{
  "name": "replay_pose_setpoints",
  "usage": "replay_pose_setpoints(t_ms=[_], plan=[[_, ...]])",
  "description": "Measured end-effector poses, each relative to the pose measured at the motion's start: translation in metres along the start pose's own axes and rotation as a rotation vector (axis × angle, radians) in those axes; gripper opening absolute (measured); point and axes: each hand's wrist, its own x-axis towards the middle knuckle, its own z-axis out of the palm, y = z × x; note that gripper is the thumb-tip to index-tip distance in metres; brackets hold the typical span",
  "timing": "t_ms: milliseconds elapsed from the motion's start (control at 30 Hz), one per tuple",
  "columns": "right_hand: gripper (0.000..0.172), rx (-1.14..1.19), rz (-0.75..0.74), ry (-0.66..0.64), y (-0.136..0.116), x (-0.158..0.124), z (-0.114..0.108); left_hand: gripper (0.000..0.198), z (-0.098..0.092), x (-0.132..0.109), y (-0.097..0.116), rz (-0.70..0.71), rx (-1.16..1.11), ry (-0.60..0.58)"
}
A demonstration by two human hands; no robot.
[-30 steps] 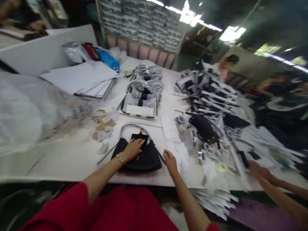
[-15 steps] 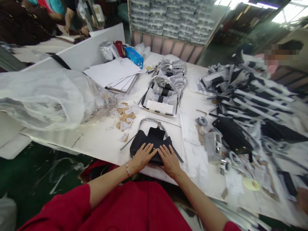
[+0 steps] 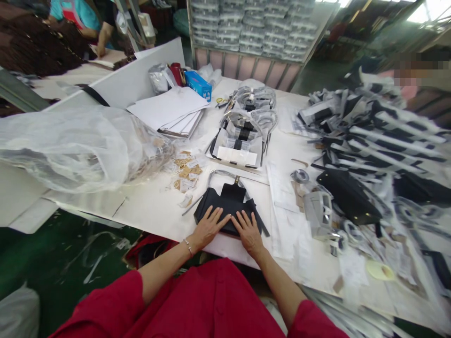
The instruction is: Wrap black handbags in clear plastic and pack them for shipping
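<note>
At the near edge of a white tabletop [image 3: 155, 206], my left hand [image 3: 208, 228] and right hand [image 3: 249, 230] rest on a black handbag [image 3: 230, 205].
Both hands are spread across its front, below the upturned flap [image 3: 233, 192]. Brown tags [image 3: 186, 172] lie scattered to the left, their print too small to read; lettering on a blue box [image 3: 198, 85] farther back is blurred.

A deep-red cloth shirt [image 3: 186, 305] is showing a buttoned front placket [image 3: 219, 303]. Loose, matching red cloth sleeves [image 3: 112, 298] are showing soft folds. A slim, silver-coloured bracelet [image 3: 188, 247] is circling the left wrist [image 3: 193, 243].
</note>
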Motion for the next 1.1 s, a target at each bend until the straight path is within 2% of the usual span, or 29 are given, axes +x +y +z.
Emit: replay_pose_setpoints(t_ms=[67, 167, 267, 333, 467, 533, 600, 667, 767, 900, 1100], plan=[[0.066, 0.032, -0.012, -0.034, -0.002, 0.0, -0.007, 0.07, -0.001, -0.017, -0.012, -0.105, 0.018, 0.0], [0.071, 0.093, -0.062, -0.065, -0.01, -0.001, -0.014, 0.068, 0.008, -0.039, -0.026, -0.207, 0.01, -0.03], [0.074, 0.114, -0.038, -0.066, -0.025, -0.003, -0.011, 0.067, 0.016, -0.046, -0.029, -0.21, -0.034, -0.078], [0.076, 0.104, 0.018, -0.055, -0.034, -0.002, -0.007, 0.072, 0.01, -0.044, -0.028, -0.201, -0.037, -0.108], [0.079, 0.098, 0.058, -0.044, -0.041, 0.001, 0.001, 0.072, -0.025, -0.022, -0.016, -0.153, -0.033, -0.094], [0.08, 0.105, 0.06, -0.046, -0.039, 0.002, 0.003, 0.056, -0.042, -0.003, -0.008, -0.101, -0.11, -0.057], [0.081, 0.111, 0.059, -0.048, -0.036, 0.001, 0.003, 0.035, -0.049, 0.018, 0.001, -0.085, -0.249, -0.065], [0.082, 0.113, 0.047, -0.055, -0.034, 0.001, 0.003, 0.024, -0.045, 0.038, 0.007, -0.164, -0.402, -0.109], [0.082, 0.108, 0.044, -0.063, -0.034, 0.0, 0.002, 0.018, -0.031, 0.055, 0.009, -0.295, -0.548, -0.155], [0.079, 0.121, 0.06, -0.083, -0.035, 0.002, -0.001, 0.018, -0.02, 0.062, 0.004, -0.262, -0.586, -0.202], [0.082, 0.173, 0.082, -0.111, -0.035, 0.002, -0.005, 0.01, -0.022, 0.07, -0.003, -0.304, -0.567, -0.228]])
